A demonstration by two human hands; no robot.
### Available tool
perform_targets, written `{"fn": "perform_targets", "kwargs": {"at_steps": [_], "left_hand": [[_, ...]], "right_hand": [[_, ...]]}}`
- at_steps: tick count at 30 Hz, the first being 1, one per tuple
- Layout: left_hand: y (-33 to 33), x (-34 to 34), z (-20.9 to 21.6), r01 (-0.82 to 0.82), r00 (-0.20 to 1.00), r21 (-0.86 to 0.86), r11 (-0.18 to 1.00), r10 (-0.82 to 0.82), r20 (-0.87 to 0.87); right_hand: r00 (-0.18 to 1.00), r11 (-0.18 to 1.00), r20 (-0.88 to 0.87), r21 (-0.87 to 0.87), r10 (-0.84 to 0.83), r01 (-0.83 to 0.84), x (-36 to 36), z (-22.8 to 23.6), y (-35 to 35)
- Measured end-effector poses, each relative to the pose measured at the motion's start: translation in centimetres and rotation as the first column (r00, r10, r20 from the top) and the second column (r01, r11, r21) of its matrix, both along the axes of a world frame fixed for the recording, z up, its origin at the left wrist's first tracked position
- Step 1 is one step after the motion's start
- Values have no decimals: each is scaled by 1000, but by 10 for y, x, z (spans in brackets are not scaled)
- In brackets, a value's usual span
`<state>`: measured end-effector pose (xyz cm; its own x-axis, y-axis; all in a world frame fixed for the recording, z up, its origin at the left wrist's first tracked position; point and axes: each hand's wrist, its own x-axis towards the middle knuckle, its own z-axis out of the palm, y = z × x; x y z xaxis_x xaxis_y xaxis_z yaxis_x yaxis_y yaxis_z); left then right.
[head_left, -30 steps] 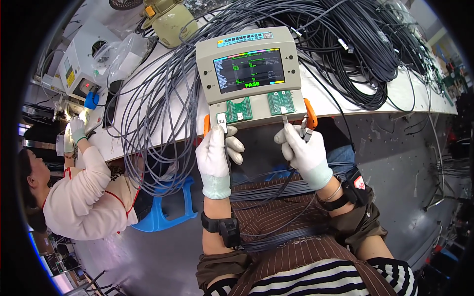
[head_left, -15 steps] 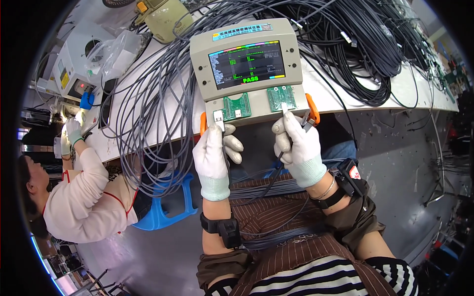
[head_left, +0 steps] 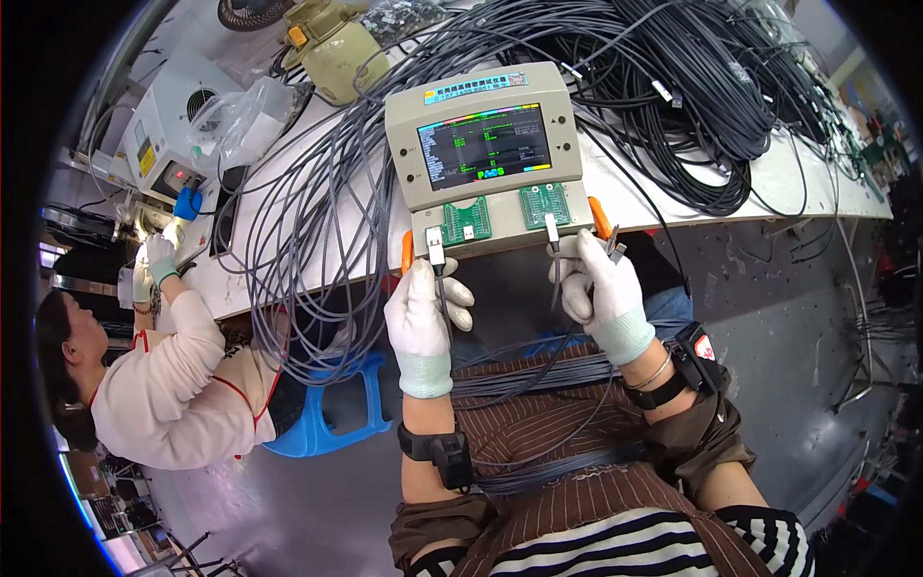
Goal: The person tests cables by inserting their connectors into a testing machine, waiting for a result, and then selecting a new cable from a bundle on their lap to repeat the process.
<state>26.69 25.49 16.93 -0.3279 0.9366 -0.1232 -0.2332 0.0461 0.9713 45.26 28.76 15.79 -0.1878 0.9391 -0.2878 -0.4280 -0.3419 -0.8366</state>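
Note:
A beige cable tester (head_left: 399,120) with a lit screen carries two green circuit boards, one at the left (head_left: 466,219) and one at the right (head_left: 545,204). A cable's silver USB plug (head_left: 436,252) sits in the left board's socket. My gloved left hand (head_left: 419,322) is around its lower end and the cable, other fingers loosely curled. A slim white-tipped plug (head_left: 552,227) is in the right board. Just right of it, my gloved right hand (head_left: 608,296) has curled fingers touching its cable, and holds another cable plug (head_left: 616,252) between its fingers.
Orange handles (head_left: 600,217) flank the tester. Dark cable coils (head_left: 673,106) lie on the white table's (head_left: 808,183) right, and loose loops (head_left: 312,317) hang over its left edge. Cables lie across my lap. Left are a blue stool (head_left: 332,423) and a person (head_left: 183,385) at work.
My right hand has drawn rightward off the right plug, which shows more fully. My left hand sits slightly lower against its plug. The whole view has shifted.

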Motion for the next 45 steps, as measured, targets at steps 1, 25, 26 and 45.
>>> {"fn": "perform_targets", "kwargs": {"at_steps": [1, 25, 26, 45], "left_hand": [[1, 0, -1, 9, 1000, 5, 1000, -9, -2], [9, -2, -4, 7, 995, -1, 1000, -6, 102], [9, -2, -5, 4, 995, -3, 1000, -4, 102], [6, 2, 0, -3, 998, -51, 999, 7, 63]], "right_hand": [[1000, 1000, 0, -4, -15, 15, -1, 0, 0], [989, 990, 67, 40, -135, 132, -25, 8, 13], [988, 992, 83, 34, -128, 125, -25, 12, 13], [986, 994, -135, 49, 101, -95, -11, 28, -8]]}}
